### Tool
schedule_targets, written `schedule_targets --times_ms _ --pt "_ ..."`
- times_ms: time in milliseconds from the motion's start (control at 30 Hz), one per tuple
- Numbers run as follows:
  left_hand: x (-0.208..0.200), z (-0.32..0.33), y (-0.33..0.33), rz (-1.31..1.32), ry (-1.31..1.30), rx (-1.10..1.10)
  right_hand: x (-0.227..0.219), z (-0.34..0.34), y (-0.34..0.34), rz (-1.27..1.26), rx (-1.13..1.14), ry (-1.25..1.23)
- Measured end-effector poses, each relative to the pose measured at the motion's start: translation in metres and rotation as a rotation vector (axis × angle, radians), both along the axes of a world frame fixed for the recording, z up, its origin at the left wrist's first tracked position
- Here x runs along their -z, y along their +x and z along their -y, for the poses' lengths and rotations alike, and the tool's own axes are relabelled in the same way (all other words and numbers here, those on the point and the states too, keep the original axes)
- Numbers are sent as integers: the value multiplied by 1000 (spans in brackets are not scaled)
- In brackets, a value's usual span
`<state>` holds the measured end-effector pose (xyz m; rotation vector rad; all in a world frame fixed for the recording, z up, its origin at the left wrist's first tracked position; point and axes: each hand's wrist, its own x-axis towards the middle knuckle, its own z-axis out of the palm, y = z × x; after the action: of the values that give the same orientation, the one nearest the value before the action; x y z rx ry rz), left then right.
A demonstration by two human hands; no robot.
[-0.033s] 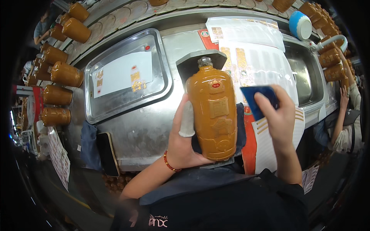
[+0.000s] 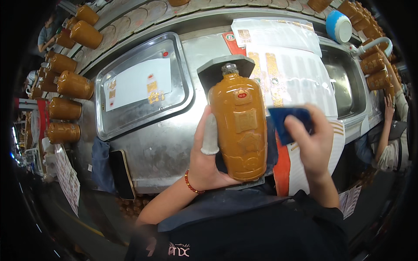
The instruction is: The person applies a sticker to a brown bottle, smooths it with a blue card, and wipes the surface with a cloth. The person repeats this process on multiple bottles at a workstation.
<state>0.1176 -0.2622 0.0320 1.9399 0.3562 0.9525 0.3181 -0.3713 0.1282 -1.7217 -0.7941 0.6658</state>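
A glossy brown-orange bottle (image 2: 244, 130) lies on its back, neck pointing away, with raised panels and a small red oval emblem on its front. Its neck end rests at a grey angular stand (image 2: 204, 75); dark cloth shows beneath its right side. My left hand (image 2: 208, 161) grips the bottle's left side and base. One of its digits wears a pale grey finger cot (image 2: 210, 137). To the right of the bottle, my right hand (image 2: 311, 135) pinches a flat dark blue scraper (image 2: 283, 124), held apart from the bottle. The bottle's underside is hidden.
A metal tray (image 2: 185, 82) with white paper and gold stickers lies left. Sticker sheets (image 2: 300, 78) lie right, beside a steel sink (image 2: 348, 82). A phone (image 2: 122, 174) sits at the front edge. More brown bottles (image 2: 74, 85) line the left; another person's hand (image 2: 389, 104) is far right.
My right hand has shifted slightly nearer to me with the blue scraper, whose angle has changed a little. My left hand and the bottle have hardly moved.
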Motion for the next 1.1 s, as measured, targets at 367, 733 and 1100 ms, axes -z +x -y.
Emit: schedule_targets --times_ms 367,733,1100 --pt "1 -1 0 1 32 10 23 15 -1 69 -82 0" --pt "-3 -2 -5 -37 85 -42 -39 -9 -8 845 -738 186" --pt "-5 -5 -5 -1 140 -72 -52 -18 -20 1059 -1001 171"
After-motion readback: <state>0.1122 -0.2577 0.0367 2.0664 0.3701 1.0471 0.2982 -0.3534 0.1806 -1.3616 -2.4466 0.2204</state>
